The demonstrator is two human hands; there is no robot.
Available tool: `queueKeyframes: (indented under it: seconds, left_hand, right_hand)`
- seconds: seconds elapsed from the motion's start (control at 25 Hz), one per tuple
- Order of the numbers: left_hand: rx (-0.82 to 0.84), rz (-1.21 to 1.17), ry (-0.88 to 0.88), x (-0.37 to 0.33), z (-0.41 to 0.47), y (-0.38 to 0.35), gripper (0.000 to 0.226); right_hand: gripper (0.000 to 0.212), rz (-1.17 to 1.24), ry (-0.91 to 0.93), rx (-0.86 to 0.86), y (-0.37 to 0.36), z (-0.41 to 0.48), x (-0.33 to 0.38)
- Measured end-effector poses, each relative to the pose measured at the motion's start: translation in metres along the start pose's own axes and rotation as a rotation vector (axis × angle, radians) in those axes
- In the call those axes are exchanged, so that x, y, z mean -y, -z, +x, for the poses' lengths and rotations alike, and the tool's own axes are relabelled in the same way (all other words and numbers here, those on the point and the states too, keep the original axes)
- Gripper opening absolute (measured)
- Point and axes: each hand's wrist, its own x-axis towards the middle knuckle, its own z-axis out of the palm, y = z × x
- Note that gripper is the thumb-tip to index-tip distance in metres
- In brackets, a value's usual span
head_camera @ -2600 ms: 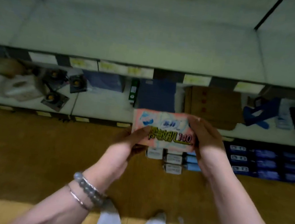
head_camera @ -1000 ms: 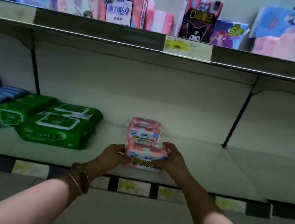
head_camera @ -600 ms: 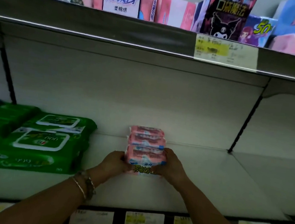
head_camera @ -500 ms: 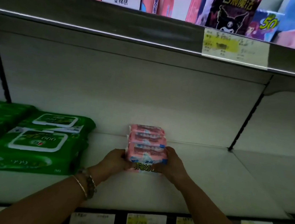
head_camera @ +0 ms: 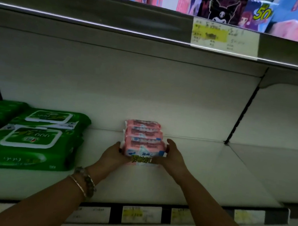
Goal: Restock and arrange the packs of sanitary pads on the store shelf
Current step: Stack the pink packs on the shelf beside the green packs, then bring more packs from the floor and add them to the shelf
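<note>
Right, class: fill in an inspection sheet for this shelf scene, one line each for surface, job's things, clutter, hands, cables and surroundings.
Surface: white shelf, dimly lit.
Job's things: three pink packs in a row running front to back; the front pack appears set down on the shelf.
Clutter: green packs at the left.
Hands: left hand and right hand grip the front pack's two ends.
Cables: nothing seen.
Surroundings: assorted packs on the shelf above; price label on its edge.
</note>
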Motion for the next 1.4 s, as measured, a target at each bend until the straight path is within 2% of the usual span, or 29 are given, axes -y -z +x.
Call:
queueKeyframes:
  seconds: [0.08,0.16,0.32,0.52,0.76,1.0,1.16,1.4]
  left_hand:
    - [-0.048,0.019,0.054,-0.001,-0.014,-0.004,0.082]
    - [-0.111,0.039,0.065,-0.002,-0.036,-0.014,0.086]
    - [-0.264,0.032,-0.044,-0.014,-0.087,-0.034,0.065]
    - [-0.371,-0.022,-0.157,-0.035,-0.176,-0.083,0.052]
    - [-0.342,0.046,-0.112,-0.029,-0.267,-0.141,0.049]
    - [-0.308,-0.014,-0.118,-0.028,-0.316,-0.166,0.031]
    - [-0.282,-0.054,-0.103,-0.007,-0.329,-0.162,0.026]
    - [-0.198,-0.166,0.015,0.052,-0.331,-0.15,0.019]
  right_hand:
    - [0.074,0.031,0.011,-0.069,0.007,-0.008,0.0]
    - [0.062,0.131,0.034,-0.125,0.016,-0.022,0.002]
    - [0.044,0.223,0.139,-0.177,0.041,-0.067,0.008]
    - [0.035,0.321,0.229,-0.16,0.077,-0.141,-0.007]
    - [0.029,0.311,0.269,-0.087,0.105,-0.223,-0.054]
    - [0.027,0.46,0.244,-0.083,0.122,-0.265,-0.07]
    - [0.021,0.501,0.237,-0.084,0.106,-0.284,-0.075]
    - [0.021,0.518,0.092,-0.067,0.048,-0.297,-0.097]
